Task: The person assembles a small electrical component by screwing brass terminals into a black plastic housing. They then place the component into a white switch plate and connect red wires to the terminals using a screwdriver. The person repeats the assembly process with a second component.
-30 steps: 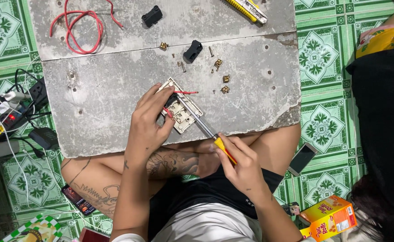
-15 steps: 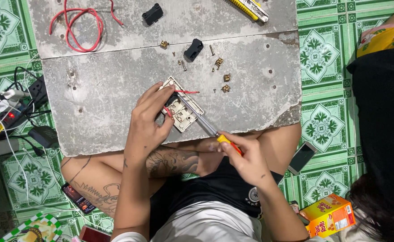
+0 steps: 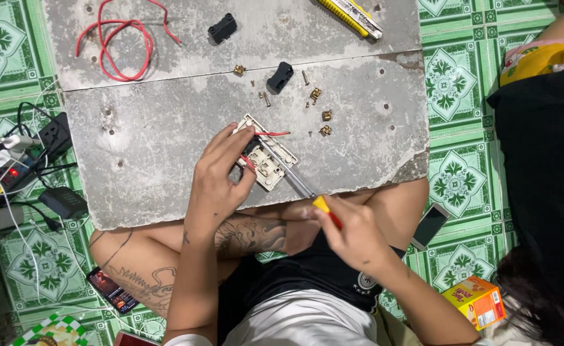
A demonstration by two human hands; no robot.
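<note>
My left hand (image 3: 216, 181) grips a cream wall socket plate (image 3: 270, 161) turned back-side up on a grey concrete slab (image 3: 160, 134). Short red wires (image 3: 274, 134) stick out of the plate. My right hand (image 3: 352, 234) holds a screwdriver (image 3: 301, 186) with a yellow and red handle; its metal shaft points up-left into the plate's back. Small brass terminals (image 3: 317, 94) and loose screws (image 3: 266, 98) lie scattered just beyond the plate.
Two black plastic parts (image 3: 280, 77) (image 3: 222, 27), a coil of red wire (image 3: 118, 45) and a yellow utility knife (image 3: 352, 15) lie on the slab. A power strip with plugs (image 3: 19, 163) is at left. Phones (image 3: 430, 225) (image 3: 111, 290) and an orange box (image 3: 475, 301) rest on green tiles.
My right hand and the screwdriver handle shifted slightly as the tool works at the plate. My left hand keeps its hold on the plate.
</note>
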